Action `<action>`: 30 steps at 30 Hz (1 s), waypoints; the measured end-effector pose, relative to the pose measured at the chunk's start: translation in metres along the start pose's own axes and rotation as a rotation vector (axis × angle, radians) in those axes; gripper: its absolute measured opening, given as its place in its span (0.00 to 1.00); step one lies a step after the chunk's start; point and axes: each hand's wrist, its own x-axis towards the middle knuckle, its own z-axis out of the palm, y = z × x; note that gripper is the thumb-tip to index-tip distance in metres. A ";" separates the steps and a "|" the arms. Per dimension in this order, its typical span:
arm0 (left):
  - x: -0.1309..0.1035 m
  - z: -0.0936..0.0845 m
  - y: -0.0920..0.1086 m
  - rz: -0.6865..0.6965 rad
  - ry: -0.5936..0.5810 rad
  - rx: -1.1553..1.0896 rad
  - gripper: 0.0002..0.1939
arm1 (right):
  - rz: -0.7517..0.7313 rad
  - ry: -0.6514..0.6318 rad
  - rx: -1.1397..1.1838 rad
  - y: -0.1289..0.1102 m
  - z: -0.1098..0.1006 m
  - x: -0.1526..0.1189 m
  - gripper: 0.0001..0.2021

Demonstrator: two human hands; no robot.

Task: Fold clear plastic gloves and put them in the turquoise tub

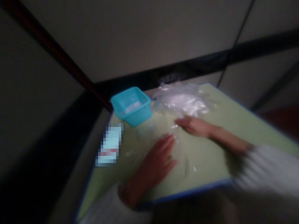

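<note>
Clear plastic (177, 140) lies toward the tabletop's (233, 124) near edge, maybe being smoothed, the left hand (156, 161) flat with fingers together, the right hand's (196, 126) grip too blurry to tell, so the next push needs gentleness.

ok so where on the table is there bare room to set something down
The tabletop looks bare between the crumpled clear plastic, the right forearm and the right blue edge; less between forearm and front edge. It's crowded around the left hand, clear film and turquoise basket.
</note>
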 end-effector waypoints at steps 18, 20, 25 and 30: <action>-0.066 0.030 0.060 0.047 0.375 -0.192 0.19 | -0.022 0.002 -0.017 0.000 0.000 0.000 0.22; -0.063 0.032 0.055 0.168 0.356 -0.178 0.16 | -0.020 0.013 -0.014 0.001 0.001 0.000 0.23; -0.042 0.026 0.039 0.308 0.382 -0.210 0.14 | -0.023 0.022 0.000 0.001 0.001 -0.001 0.23; -0.021 0.004 0.035 0.425 0.300 -0.237 0.12 | -0.009 0.006 -0.020 -0.001 -0.002 -0.002 0.23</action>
